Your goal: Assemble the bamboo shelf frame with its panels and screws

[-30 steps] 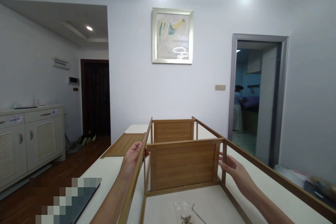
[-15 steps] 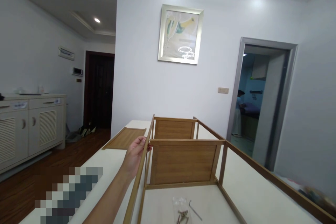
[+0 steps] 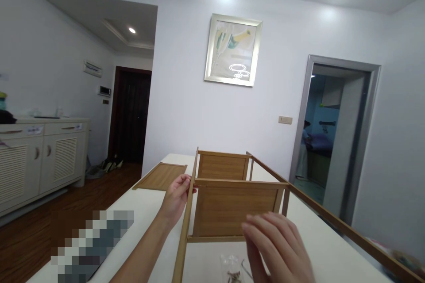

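A wooden shelf frame (image 3: pixel 187 212) with slatted brown panels lies on a white table. My left hand (image 3: pixel 177 196) is closed around its left rail, where the top bar of the nearer panel (image 3: pixel 235 210) meets it; some fingertips are hidden behind the rail. In the foreground, my right hand (image 3: pixel 277 247) hovers over the table with its fingers loosely curved, and nothing shows in it. Just left of it are a clear plastic bag of screws (image 3: pixel 231 269) and a hex key (image 3: pixel 246 269), which the hand partly covers.
A loose wooden panel (image 3: pixel 162 176) lies on the white table (image 3: pixel 149 230), left of the frame. The frame's right rail (image 3: pixel 335 216) runs towards me. A white cabinet (image 3: pixel 64 154) stands at the left. Through the right doorway, a person (image 3: pixel 303 150) is visible.
My right hand has come into view from below, above the table by the hex key. My left hand stays on the rail. The view has tilted up slightly.
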{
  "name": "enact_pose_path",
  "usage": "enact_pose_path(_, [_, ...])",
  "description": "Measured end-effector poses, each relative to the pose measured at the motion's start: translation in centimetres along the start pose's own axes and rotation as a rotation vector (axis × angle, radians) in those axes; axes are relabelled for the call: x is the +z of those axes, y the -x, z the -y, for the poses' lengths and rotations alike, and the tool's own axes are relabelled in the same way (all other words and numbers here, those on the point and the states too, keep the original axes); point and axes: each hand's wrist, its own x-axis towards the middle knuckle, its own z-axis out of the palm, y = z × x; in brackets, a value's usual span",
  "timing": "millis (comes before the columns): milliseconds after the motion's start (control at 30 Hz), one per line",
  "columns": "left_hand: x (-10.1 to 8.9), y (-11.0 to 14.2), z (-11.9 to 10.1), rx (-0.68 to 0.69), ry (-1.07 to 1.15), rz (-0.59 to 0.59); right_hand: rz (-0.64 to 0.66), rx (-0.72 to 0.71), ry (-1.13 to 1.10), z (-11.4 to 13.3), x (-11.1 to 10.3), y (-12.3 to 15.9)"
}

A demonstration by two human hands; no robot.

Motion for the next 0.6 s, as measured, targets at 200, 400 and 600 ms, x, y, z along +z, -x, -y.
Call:
enact_pose_path(200, [0.6, 0.3, -0.1, -0.006, -0.001, 0.006, -0.068, -0.141, 0.363, -0.5, 7.5, -7.9])
enact_pose_path(400, [1.0, 0.8, -0.4, 0.033, -0.006, 0.061, 0.122, -0.090, 0.526, -3.3, 10.1, -7.8])
enact_pose_path(600, [0.4, 0.0, 0.1, 0.023, -0.033, 0.058, 0.054, -0.138, 0.566, -4.3, 11.1, -8.2])
